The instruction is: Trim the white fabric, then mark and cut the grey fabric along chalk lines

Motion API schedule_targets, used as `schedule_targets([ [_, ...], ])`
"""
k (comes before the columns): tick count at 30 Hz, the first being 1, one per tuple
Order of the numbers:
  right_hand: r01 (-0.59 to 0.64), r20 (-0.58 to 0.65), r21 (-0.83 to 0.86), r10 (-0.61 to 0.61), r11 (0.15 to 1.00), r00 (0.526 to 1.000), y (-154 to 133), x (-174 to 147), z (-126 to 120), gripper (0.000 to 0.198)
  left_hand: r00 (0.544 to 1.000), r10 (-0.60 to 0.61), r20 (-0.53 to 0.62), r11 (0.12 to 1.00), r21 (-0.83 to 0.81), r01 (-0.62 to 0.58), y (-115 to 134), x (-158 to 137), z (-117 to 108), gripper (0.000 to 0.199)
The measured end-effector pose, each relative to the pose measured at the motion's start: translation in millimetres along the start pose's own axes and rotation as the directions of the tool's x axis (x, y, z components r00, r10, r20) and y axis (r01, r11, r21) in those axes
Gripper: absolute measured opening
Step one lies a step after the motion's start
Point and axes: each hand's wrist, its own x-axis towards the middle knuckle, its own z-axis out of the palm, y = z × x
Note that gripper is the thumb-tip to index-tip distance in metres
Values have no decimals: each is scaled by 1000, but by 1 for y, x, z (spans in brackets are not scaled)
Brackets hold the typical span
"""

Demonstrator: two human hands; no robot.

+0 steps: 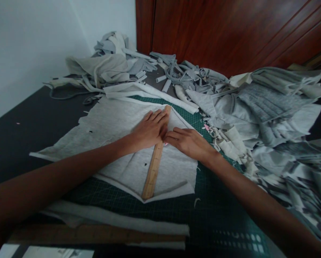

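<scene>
A light grey piece of fabric (114, 125) lies spread on a green cutting mat (211, 200). A wooden ruler (153, 168) lies across the fabric, running from near to far. My left hand (149, 130) presses flat on the ruler's far part, fingers together. My right hand (188, 142) rests on the fabric just right of the ruler, its fingertips at the ruler's edge, pinching a small pink thing (165, 144) that is mostly hidden.
Heaps of grey fabric scraps and strips (270, 114) cover the right side, and another pile (114, 61) lies at the back. The dark tabletop (28, 125) shows at left. A longer wooden ruler (96, 234) and folded fabric strips (117, 218) lie near me. Wooden panelling stands behind.
</scene>
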Motion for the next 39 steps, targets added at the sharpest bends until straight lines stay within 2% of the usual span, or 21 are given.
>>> schedule_targets([
  [8, 102, 50, -37, -101, 994, 994, -8, 4, -3, 24, 999, -28, -42, 998, -56, 25, 5, -1, -2, 59],
  [14, 157, 10, -33, -157, 987, 988, -14, 3, -4, 25, 997, -49, -65, 996, -74, 44, 9, 0, -3, 59],
  [17, 178, 27, -24, -178, 984, 984, -18, 2, -6, 24, 995, -61, -78, 995, -81, 54, 10, 1, -2, 59],
  [28, 163, -37, 62, -161, 985, 986, -20, -2, -3, 19, 996, -45, -75, 997, -67, 40, 8, 1, 0, 59],
  [39, 218, 87, 76, -224, 973, 971, -36, 2, -16, 23, 992, -57, -111, 995, -89, 47, 10, 3, 3, 59],
])
